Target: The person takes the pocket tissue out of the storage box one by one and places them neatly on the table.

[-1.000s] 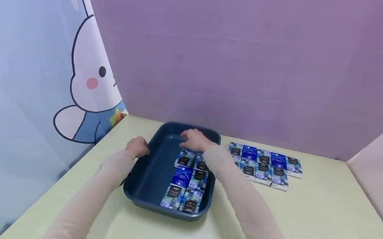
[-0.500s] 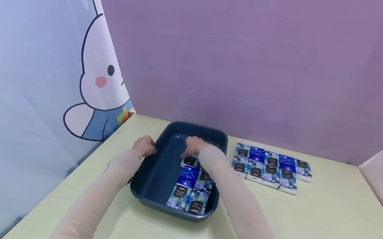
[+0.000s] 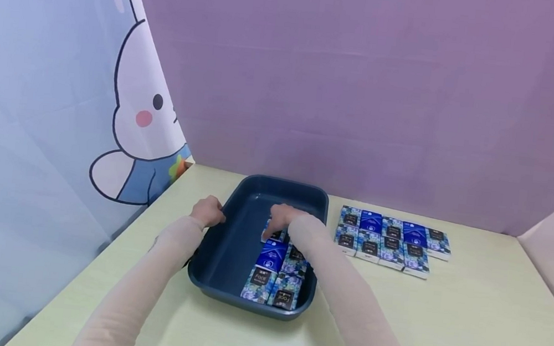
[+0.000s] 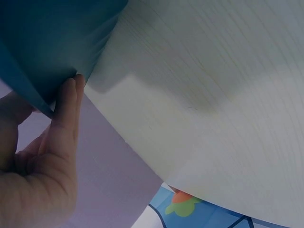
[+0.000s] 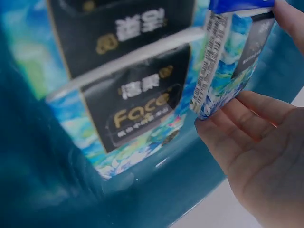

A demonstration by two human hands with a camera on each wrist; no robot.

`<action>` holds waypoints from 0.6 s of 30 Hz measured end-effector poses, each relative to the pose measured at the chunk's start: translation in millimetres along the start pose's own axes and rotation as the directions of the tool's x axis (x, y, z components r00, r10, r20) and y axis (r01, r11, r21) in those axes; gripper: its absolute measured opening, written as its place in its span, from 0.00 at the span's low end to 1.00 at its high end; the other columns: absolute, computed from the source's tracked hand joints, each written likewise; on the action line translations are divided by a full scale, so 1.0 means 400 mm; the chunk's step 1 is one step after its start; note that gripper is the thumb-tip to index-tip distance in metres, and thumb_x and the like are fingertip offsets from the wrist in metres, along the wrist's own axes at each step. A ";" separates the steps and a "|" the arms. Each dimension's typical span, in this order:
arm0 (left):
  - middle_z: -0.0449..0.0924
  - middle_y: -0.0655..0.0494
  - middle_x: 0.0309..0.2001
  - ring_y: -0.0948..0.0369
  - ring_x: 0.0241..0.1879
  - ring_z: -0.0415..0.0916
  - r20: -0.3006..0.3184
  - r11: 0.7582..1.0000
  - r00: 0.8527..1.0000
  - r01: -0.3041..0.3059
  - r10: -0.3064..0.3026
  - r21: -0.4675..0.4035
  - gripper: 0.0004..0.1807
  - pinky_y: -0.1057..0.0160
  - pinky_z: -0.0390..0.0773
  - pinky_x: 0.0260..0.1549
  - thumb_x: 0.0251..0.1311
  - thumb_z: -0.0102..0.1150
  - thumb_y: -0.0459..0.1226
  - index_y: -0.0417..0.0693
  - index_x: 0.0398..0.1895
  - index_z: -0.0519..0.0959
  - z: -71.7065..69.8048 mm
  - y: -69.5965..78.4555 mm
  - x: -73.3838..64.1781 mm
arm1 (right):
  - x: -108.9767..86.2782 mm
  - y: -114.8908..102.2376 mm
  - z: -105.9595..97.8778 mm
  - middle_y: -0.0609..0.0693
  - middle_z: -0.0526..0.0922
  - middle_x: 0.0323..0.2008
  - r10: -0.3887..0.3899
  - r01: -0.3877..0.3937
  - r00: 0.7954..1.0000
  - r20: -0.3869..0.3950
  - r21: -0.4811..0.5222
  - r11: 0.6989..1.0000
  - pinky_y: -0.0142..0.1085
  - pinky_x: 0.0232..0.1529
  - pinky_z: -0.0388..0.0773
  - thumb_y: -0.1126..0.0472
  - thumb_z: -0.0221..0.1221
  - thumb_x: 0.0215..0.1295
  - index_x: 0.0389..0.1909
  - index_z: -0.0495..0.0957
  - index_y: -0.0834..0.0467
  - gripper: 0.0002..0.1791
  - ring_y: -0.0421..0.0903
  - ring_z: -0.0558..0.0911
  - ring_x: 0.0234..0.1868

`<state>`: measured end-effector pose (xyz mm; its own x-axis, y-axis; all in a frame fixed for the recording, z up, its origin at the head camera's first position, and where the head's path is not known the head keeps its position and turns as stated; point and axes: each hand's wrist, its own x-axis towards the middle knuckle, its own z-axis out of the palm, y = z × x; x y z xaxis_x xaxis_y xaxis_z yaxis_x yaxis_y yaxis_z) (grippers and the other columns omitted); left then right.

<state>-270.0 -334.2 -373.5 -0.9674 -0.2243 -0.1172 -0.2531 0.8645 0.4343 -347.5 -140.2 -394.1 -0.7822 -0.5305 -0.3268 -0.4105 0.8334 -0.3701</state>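
My left hand grips the left wall of a dark blue rectangular plastic basin; in the left wrist view, thumb and fingers lie on either side of its rim. Inside the basin my right hand pinches a small floral tissue pack between thumb and fingers, at the far end of the left column of packs. Part of that pack is hidden by the hand. Nearer lie a plain blue tissue pack and several floral ones, flat along the basin's right side.
On the pale table, right of the basin, lie two rows of tissue packs, floral and blue. A purple cloth wall stands behind, and a blue cartoon curtain hangs at the left.
My right hand has come down and nearer, from above the far packs to the end pack in the left column, which it now pinches. The left hand keeps its hold; the head view has shifted slightly.
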 end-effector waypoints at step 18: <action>0.75 0.34 0.49 0.45 0.46 0.74 0.015 1.000 1.000 -0.010 0.009 0.000 0.21 0.50 0.74 0.46 0.54 0.56 0.33 0.29 0.50 0.73 -0.001 0.005 -0.008 | -0.021 0.001 0.015 0.51 0.78 0.46 0.048 -0.046 0.998 -0.046 0.053 0.998 0.41 0.42 0.78 0.46 0.67 0.47 0.55 0.71 0.56 0.35 0.45 0.77 0.39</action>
<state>-267.3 -332.0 -371.9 -0.9696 -0.2093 -0.1265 -0.2439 0.8667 0.4351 -338.1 -136.5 -396.8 -0.8218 -0.4819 -0.3040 -0.3487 0.8473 -0.4006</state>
